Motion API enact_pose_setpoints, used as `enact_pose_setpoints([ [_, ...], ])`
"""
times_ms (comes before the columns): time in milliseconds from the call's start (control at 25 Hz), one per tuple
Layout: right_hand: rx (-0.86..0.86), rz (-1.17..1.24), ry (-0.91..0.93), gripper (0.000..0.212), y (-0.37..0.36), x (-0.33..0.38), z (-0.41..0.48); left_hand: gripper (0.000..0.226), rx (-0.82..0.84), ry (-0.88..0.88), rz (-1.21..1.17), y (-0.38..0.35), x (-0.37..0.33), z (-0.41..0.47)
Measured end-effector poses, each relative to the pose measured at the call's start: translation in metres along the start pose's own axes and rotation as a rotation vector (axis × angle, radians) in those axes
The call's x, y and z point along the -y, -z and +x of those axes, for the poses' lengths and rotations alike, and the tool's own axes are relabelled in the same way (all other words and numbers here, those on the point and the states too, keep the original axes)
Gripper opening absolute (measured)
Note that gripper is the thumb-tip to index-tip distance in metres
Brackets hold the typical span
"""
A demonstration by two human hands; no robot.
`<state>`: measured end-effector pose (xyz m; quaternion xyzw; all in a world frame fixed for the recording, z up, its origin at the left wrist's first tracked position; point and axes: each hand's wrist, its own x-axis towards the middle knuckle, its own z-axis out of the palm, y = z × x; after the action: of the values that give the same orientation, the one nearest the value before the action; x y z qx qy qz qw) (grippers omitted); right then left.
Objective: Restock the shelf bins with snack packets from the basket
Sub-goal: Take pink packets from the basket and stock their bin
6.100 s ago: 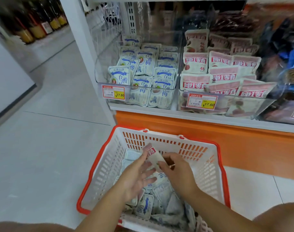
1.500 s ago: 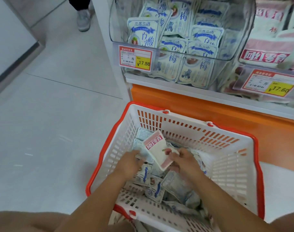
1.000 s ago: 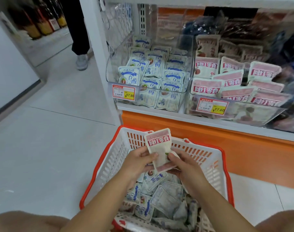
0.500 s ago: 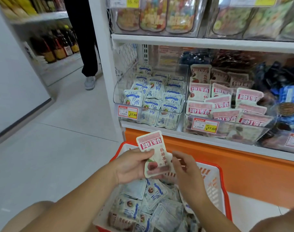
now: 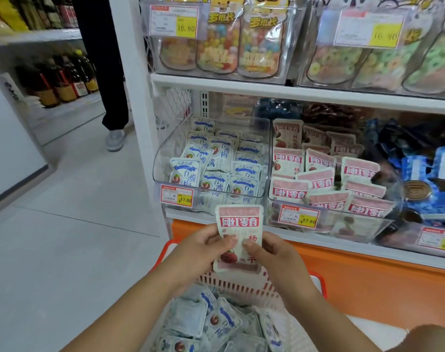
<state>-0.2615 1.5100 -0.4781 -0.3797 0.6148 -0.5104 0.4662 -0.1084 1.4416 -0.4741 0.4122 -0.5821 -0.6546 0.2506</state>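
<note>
A pink snack packet [image 5: 238,235] is held upright above the basket [image 5: 318,279], just below the clear shelf bins [image 5: 268,158]. The left hand [image 5: 200,252] and right hand [image 5: 276,257] each have their grip clamped on its sides, thumbs on the front. Blue-and-white packets [image 5: 216,323] fill the basket.

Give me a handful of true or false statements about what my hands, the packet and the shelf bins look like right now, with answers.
1. Both hands hold one pink packet. True: left hand and right hand pinch it upright.
2. The basket holds mostly pink packets. False: the visible ones are blue-and-white.
3. The pink packet bin carries a 17.60 tag. True.
4. The blue packet bin sits right of the pink one. False: it sits left.
5. The held packet is already inside a bin. False: it is above the basket.
</note>
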Motion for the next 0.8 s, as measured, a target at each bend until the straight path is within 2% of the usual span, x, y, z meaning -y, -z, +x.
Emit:
enact_pose_setpoints([
  [160, -0.031, -0.055, 0.131, 0.017, 0.032, 0.036, 0.005, 0.015, -0.035, -0.195, 0.268, -0.026, -0.046, 0.019],
  [240, -0.081, -0.055, 0.158, 0.015, 0.063, 0.061, 0.019, 0.021, -0.044, -0.284, 0.314, -0.041, -0.071, 0.040],
  [320, -0.189, -0.033, 0.143, 0.010, 0.101, 0.086, 0.044, 0.029, -0.130, -0.367, 0.403, -0.050, -0.092, 0.066],
  [480, -0.369, -0.005, 0.108, 0.005, 0.165, 0.117, 0.113, 0.034, -0.219, -0.497, 0.831, -0.053, -0.114, 0.130],
  [560, -0.388, 0.016, 0.116, 0.008, 0.176, 0.125, 0.151, 0.037, -0.199, -0.502, 1.052, -0.058, -0.121, 0.160],
  [680, -0.299, -0.010, 0.154, 0.020, 0.180, 0.134, 0.205, 0.032, -0.153, -0.369, 1.398, -0.074, -0.135, 0.196],
  [800, -0.241, -0.131, 0.143, 0.028, 0.180, 0.137, 0.247, 0.023, -0.087, -0.253, 1.521, -0.077, -0.137, 0.229],
])
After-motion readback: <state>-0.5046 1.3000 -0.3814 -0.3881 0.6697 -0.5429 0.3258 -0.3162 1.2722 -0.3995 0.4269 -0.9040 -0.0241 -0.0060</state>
